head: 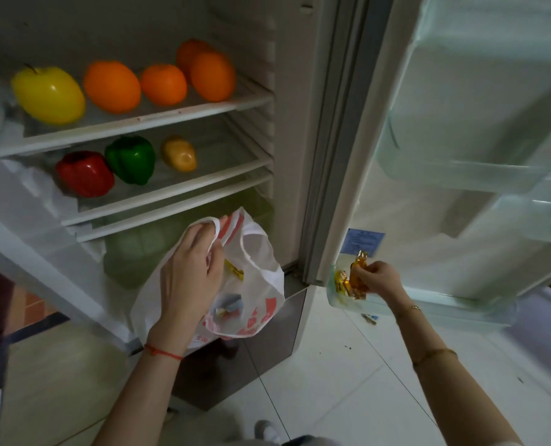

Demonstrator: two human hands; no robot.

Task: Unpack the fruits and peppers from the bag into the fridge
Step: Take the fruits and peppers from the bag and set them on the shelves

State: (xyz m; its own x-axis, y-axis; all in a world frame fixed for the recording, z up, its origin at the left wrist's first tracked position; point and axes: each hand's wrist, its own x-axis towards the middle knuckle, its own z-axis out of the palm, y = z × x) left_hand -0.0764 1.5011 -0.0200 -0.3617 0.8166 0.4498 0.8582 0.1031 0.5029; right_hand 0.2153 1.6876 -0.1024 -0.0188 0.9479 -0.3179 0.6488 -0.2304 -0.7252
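My left hand [189,272] grips the handle of a white and red plastic bag [261,284] in front of the open fridge; small wrapped items show inside the bag. My right hand [380,280] holds an orange wrapped snack [357,272] over the lowest door bin [338,300], where another such packet lies. On the upper shelf [171,119] sit a yellow apple [47,94] and several oranges [111,86]. The shelf below carries a red pepper [84,173], a green pepper [131,159] and a small yellow fruit [179,154].
A pale green drawer [132,249] fills the fridge's bottom, behind the bag. The open door [460,156] stands at the right with clear bins. White tiled floor [332,365] lies below, with small debris near the door, and my shoe [267,431] at the bottom edge.
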